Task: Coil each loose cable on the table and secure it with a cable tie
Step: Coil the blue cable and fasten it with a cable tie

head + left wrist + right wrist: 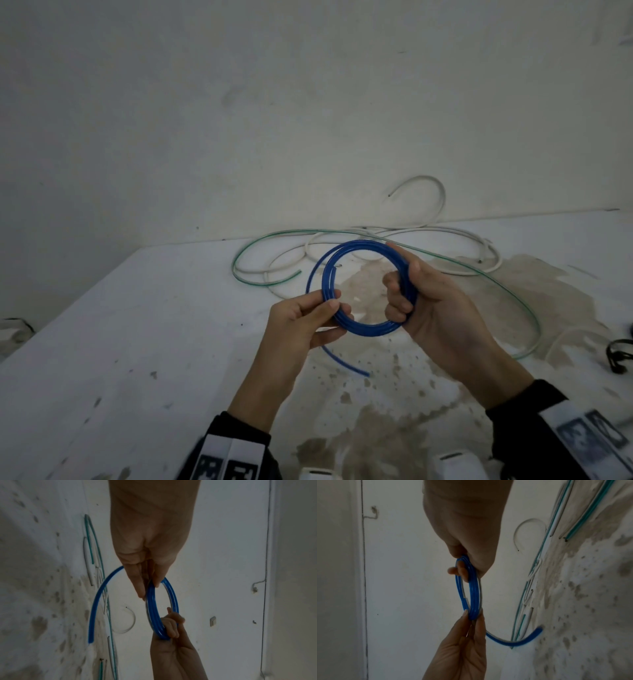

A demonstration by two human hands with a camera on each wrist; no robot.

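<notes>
— Where is the blue cable (346, 246) seen?

— It is held above the surface (144, 342), in the middle of the head view, wound into a round coil of several turns. One loose end (346, 364) is left hanging under the coil, toward the near side.

— How is it gripped?

— The left side of the coil is pinched by the left hand (308, 318); the turns are pressed between the thumb and the other fingers (320, 337), which are narrow around them. The right side is enclosed by the right hand (431, 305), whose fingers (395, 305) are curled through the ring and closed on the bundle. The same is shown in the wrist views: a flat pinch by the left hand (147, 555) and a full grip by the right hand (467, 536).

— What else is laid on the surface?

— A green cable (445, 262) and a white cable (455, 234) are spread loose on the far side, behind the coil, partly crossed over each other. One end of the white cable is raised in an arc against the wall (239, 102). Brown stains (373, 435) are seen on the surface under the hands. A black object (620, 353) is cut by the right edge; it cannot be identified.
</notes>
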